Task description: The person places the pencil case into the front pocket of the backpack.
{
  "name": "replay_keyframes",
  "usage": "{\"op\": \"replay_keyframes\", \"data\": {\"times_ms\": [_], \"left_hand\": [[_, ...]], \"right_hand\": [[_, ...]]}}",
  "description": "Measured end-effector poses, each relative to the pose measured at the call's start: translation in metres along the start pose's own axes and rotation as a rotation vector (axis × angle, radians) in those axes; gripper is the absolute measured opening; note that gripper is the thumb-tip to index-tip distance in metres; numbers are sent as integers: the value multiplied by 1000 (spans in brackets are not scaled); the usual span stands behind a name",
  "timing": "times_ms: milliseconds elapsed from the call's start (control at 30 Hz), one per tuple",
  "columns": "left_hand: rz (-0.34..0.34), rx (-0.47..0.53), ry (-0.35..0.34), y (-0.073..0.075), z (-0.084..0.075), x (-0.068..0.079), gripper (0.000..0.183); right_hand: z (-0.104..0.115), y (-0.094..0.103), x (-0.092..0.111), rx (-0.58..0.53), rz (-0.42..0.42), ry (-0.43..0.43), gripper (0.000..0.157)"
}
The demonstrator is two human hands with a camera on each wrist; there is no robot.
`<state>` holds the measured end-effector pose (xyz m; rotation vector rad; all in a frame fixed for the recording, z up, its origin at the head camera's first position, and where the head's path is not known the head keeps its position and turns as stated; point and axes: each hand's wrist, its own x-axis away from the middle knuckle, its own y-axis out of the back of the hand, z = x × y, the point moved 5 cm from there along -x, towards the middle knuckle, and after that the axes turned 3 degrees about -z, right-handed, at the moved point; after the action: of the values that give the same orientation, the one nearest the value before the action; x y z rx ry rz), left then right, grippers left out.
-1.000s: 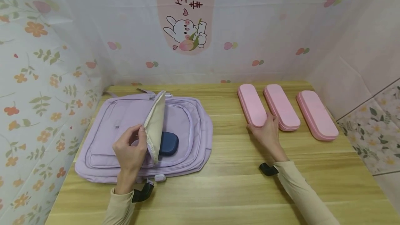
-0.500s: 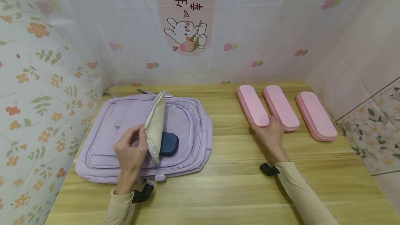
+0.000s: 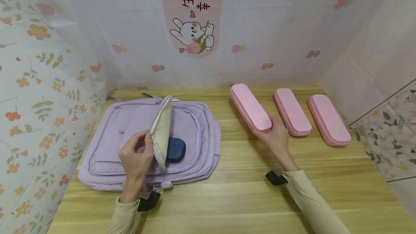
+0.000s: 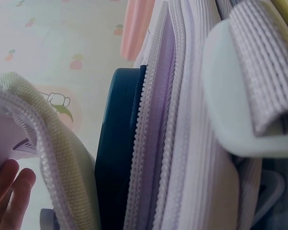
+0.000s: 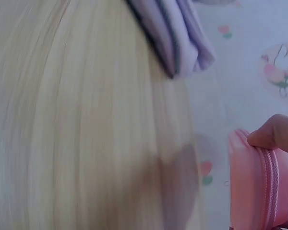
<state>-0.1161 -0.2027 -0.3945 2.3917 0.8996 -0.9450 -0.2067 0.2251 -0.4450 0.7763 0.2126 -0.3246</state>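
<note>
On the left of the head view lies a lilac backpack. My left hand pinches the edge of its front pocket flap, folded back so the cream lining shows. Inside the pocket sits a dark blue case, partly hidden by the flap; the left wrist view shows the same blue case beside the zip teeth. My right hand grips the near end of a pink zippered pencil case, thumb on the zip side. In the right wrist view this pencil case appears at lower right.
Two more pink pencil cases, one in the middle and one at far right, lie on the wooden table. A printed curtain hangs behind the table, and another floral sheet covers the left side.
My right hand has moved left with the pink pencil case, widening the gap to the middle one. The case appears raised and turned slightly. My left hand stays in place on the flap.
</note>
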Motion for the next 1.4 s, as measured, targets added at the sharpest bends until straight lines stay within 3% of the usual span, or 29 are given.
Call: {"op": "replay_keyframes", "data": {"times_ms": [267,667,967,1400], "left_hand": [[8,23,7,-1,0,-1,12],[10,28,21,-1,0,0,12],[18,31,17,-2,0,1,12],[23,31,17,-3,1,2,12]], "right_hand": [[32,-6,10,-39,65,74,74],[61,-14,16,-69,172,178,75],[73,-20,20,-134,230,268,74],[87,-41,27,-252,386,379,73]]}}
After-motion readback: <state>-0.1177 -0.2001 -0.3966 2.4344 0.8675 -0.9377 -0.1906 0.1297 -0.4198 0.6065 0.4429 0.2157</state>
